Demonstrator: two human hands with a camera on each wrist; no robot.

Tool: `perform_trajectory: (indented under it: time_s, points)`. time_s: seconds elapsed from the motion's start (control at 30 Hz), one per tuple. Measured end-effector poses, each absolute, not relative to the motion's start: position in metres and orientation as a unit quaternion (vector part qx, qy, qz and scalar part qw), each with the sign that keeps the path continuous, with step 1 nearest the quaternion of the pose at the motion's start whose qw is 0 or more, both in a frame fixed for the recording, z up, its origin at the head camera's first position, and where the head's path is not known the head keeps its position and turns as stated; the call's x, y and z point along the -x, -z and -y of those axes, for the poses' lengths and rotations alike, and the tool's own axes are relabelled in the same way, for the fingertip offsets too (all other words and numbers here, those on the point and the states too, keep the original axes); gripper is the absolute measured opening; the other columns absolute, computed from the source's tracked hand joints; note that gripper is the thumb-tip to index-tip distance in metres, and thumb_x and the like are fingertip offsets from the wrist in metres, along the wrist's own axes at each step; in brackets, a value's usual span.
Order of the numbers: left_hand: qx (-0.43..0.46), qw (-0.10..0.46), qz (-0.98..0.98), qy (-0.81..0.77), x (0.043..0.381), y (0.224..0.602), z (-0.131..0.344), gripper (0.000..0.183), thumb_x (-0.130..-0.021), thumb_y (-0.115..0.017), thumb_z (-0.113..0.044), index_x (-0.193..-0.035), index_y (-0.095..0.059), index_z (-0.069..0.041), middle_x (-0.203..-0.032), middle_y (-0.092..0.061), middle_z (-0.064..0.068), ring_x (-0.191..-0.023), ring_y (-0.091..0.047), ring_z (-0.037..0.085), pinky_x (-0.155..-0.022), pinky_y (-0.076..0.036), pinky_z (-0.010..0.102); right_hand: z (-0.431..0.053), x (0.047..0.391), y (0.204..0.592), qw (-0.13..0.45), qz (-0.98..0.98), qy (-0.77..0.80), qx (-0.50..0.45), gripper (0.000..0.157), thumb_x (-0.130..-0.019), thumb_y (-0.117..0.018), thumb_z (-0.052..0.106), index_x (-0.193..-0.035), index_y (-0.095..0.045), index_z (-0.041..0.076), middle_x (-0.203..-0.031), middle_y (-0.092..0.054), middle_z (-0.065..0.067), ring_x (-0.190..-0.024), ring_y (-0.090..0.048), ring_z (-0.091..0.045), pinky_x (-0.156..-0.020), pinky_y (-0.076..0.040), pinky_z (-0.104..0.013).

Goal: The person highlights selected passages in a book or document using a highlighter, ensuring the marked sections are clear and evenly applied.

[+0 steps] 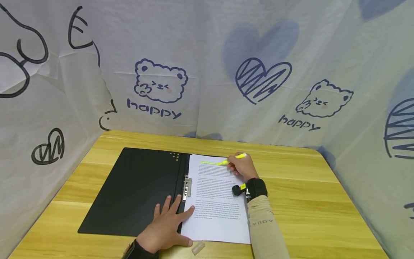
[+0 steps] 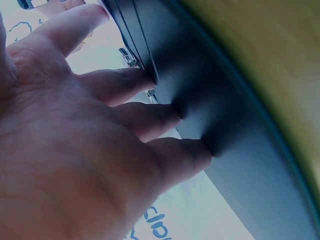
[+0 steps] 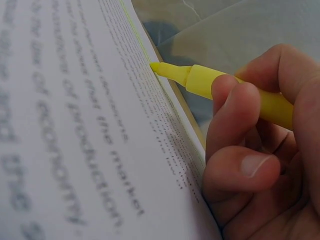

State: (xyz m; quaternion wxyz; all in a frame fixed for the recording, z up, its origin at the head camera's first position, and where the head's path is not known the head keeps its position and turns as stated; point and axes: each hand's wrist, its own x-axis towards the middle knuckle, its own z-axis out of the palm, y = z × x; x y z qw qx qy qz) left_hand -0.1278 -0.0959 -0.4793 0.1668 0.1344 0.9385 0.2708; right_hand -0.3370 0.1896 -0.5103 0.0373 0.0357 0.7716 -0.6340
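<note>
My right hand (image 1: 243, 167) pinches a yellow highlighter (image 3: 202, 80), its tip on the top line of the printed page (image 1: 216, 230). A yellow streak (image 1: 208, 163) runs from the left of that line to the tip. The page lies on the right side of an opened black clip folder (image 1: 136, 190). My left hand (image 1: 166, 225) rests with spread fingers across the folder's spine; its fingertips touch the black cover in the left wrist view, and the thumb side reaches the page's lower left edge. Near that thumb a small translucent cap (image 1: 198, 248) lies on the table.
A metal clip (image 1: 186, 187) sits along the folder's spine at the page's left edge. The wooden table (image 1: 310, 201) extends to the right of the folder. White cloth (image 1: 210, 72) with drawn bears and hearts hangs behind and at both sides.
</note>
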Motion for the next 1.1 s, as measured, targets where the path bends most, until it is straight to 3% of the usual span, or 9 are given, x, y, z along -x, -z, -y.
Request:
perform_trajectory:
  time_s: [1.1]
  points:
    - [-0.136, 0.163, -0.94, -0.267, 0.1281, 0.4798, 0.0956, 0.093, -0.071, -0.092, -0.047, -0.153, -0.055, -0.021, -0.169, -0.02, 0.024, -0.154, -0.005, 0.055, -0.113, -0.003, 0.08, -0.1938, 0.3379, 0.5107, 0.039, -0.768, 0.638, -0.048, 0.022, -0.088, -0.075, 0.018, -0.085, -0.058, 0.004, -0.068, -0.066, -0.009, -0.051, -0.051, -0.012, -0.043, -0.037, -0.022]
